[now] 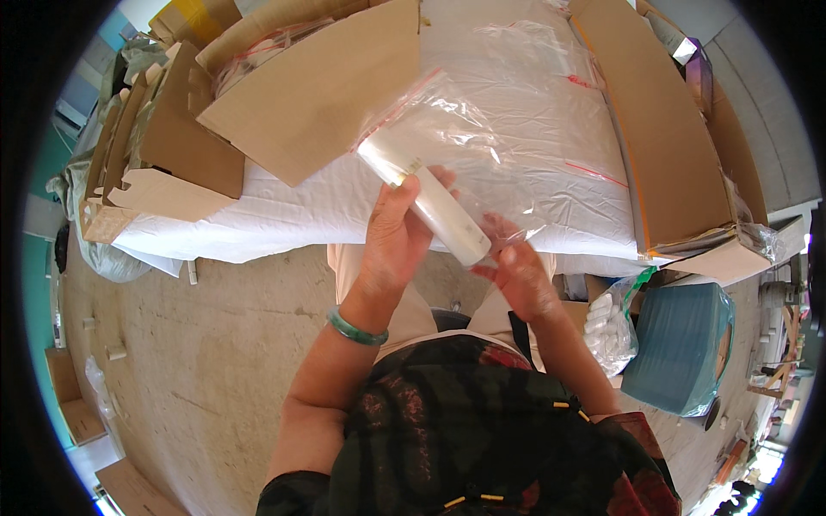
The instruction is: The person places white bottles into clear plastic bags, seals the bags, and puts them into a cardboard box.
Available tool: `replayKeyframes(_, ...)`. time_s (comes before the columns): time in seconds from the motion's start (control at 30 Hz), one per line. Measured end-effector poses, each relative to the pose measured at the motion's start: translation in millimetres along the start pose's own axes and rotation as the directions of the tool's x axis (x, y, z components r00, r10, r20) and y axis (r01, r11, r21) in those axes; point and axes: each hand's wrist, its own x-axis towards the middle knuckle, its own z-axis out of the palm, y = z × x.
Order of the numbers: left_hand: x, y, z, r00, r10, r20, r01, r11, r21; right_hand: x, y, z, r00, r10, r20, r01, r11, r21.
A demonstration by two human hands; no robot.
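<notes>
A white cylindrical bottle [449, 222] with a glossy upper end lies slanted between my hands, over the table's near edge. My left hand [397, 228] is closed around its middle, thumb on top, and a green bangle sits on that wrist. Against the bottle is a clear zip bag [460, 125] with a red seal line; I cannot tell whether the bottle is inside it or on it. My right hand [523, 279] is at the bottle's lower end, fingers curled on the bag's loose film, which partly covers the fingertips.
On the white-covered table [301, 211], more clear bags [559, 103] with red seals lie farther back. An open cardboard box [318, 90] stands at the back left, another carton [185, 129] beyond it, and a long carton [658, 138] at right. A blue wrapped bundle [680, 344] rests below right.
</notes>
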Motion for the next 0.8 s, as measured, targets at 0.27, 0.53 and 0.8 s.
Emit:
replayKeyframes(0.27,-4.7,-6.9,-1.8,0.995,-0.022,0.093,0.01,0.991,0.13,2.3,1.5,6.1,0.995,0.103,-0.011,-0.102,0.989,0.106)
replayKeyframes(0.53,6.7,42.3,-20.9,0.969,-0.24,0.064,0.207,0.924,0.322,-6.9,-13.1,-21.7,0.987,0.045,-0.157,-0.049,0.999,-0.024)
replayKeyframes(0.8,6.3,57.1,-19.8,0.937,-0.349,-0.023,0.286,0.725,0.626,-7.9,-18.0,-33.8,0.987,0.048,-0.154,-0.064,0.993,-0.101)
